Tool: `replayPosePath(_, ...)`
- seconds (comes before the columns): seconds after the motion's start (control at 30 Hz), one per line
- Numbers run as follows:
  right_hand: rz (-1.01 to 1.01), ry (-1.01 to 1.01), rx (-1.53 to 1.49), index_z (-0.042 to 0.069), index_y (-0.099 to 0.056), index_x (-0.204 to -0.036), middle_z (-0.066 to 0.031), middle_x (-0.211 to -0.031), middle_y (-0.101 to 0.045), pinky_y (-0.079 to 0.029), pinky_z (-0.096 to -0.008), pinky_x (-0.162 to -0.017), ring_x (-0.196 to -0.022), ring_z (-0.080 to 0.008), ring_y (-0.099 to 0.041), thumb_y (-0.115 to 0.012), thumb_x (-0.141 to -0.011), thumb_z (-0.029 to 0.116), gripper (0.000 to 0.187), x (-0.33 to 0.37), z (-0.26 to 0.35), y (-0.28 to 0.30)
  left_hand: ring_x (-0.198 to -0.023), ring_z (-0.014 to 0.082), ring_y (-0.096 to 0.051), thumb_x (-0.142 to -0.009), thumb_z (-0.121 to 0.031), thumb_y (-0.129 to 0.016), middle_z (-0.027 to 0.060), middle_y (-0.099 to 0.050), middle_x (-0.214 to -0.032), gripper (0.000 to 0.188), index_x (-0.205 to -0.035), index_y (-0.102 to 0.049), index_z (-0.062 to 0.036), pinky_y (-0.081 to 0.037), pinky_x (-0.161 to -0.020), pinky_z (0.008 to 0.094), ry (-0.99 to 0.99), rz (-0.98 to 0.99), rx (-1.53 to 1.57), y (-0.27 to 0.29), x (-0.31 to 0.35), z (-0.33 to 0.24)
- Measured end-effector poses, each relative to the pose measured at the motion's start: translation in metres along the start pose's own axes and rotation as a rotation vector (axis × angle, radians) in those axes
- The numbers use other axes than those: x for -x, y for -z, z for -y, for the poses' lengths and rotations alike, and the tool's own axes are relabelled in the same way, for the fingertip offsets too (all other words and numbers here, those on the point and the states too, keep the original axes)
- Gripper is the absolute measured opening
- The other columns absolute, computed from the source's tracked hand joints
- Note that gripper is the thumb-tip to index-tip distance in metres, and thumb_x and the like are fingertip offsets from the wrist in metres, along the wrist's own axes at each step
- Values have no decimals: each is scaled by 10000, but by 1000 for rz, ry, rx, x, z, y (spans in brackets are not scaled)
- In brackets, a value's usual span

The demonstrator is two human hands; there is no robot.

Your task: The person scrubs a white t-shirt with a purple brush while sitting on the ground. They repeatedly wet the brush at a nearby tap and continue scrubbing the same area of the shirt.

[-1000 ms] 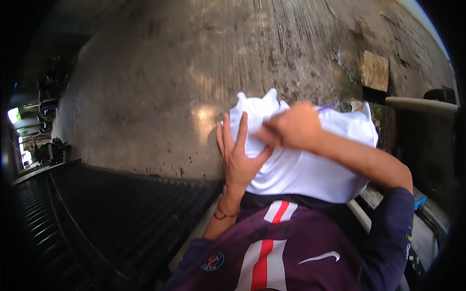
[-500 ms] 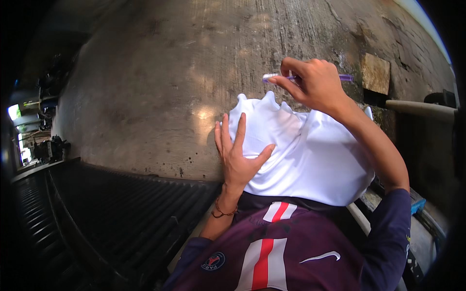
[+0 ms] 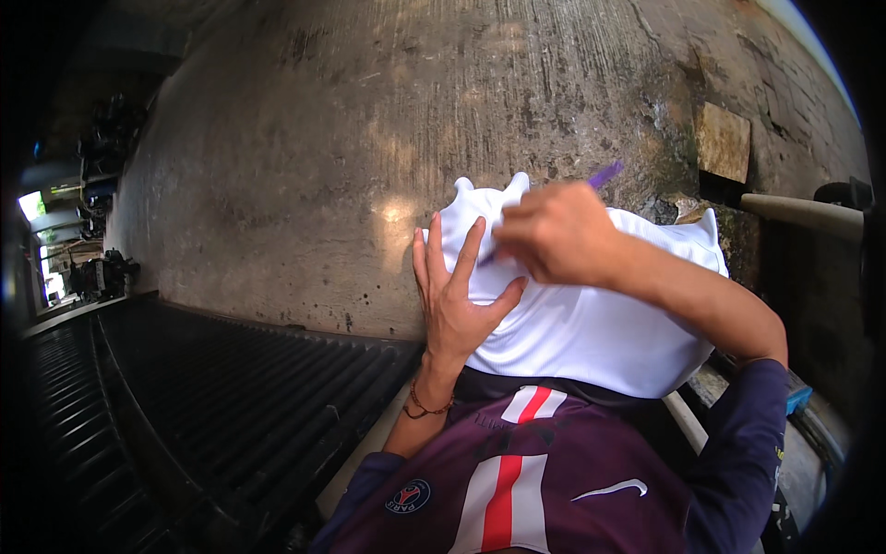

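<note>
A white cloth (image 3: 609,337) with a smooth, stretchy look lies draped over my lap, its far edge rising in small peaks. My left hand (image 3: 459,314) rests flat on its left side, fingers spread and thumb pointing right. Just right of that thumb, my right hand (image 3: 558,235) is closed around a purple toothbrush (image 3: 605,174) and is slightly blurred by motion. The handle's end sticks out above the knuckles. The brush head points down at the cloth between my hands, mostly hidden by my fingers.
Worn concrete floor (image 3: 305,166) stretches ahead of me. Black ribbed panels (image 3: 240,397) run along my left. At the right are a square tan slab (image 3: 724,143) and a pale bar (image 3: 801,209). Dark machinery (image 3: 100,275) stands far left.
My right hand has come down and left with the toothbrush, from above the cloth's far edge onto the cloth beside my left hand. The left hand has hardly moved.
</note>
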State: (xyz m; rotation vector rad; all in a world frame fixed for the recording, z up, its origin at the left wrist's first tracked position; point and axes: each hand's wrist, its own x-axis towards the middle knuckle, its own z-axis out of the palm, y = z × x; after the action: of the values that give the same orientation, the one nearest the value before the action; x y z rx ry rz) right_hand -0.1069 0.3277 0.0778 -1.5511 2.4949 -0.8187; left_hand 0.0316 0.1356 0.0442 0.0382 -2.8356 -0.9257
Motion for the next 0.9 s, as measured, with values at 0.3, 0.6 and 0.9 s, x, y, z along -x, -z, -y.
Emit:
replayPosePath(0.3,-36,74,47,250,-782,-979,39,-878,-744,-606,-438,-622,-835,-213,-775,-818,-795,292,192,35,16,-21,-1584,610,-291,-702,-435,-1018,316,-327,-1753,1063,-1656,-577,-282,-311,-1297,690,40,29,27,-1,-2,-4)
replayPosePath(0.6,-275,-110,83,218,-756,-959,16,-810,-699,-598,-436,-604,-758,-219,-761,-839,-777,248,202,25,-15,-6,-1576,623,-292,-680,-484,-1027,315,-326,-1757,1103,-1662,-568,-282,-313,-1279,718,62,-14,11,-5,1,-2)
replayPosePath(0.9,-148,-141,95,209,-797,-959,-30,-844,-771,-635,-431,-653,-798,-270,-799,-804,-771,221,189,-1,-18,7,-1587,620,-270,-670,-493,-1020,327,-311,-1753,1130,-1676,-554,-275,-289,-1292,720,33,-14,38,-6,-1,-6)
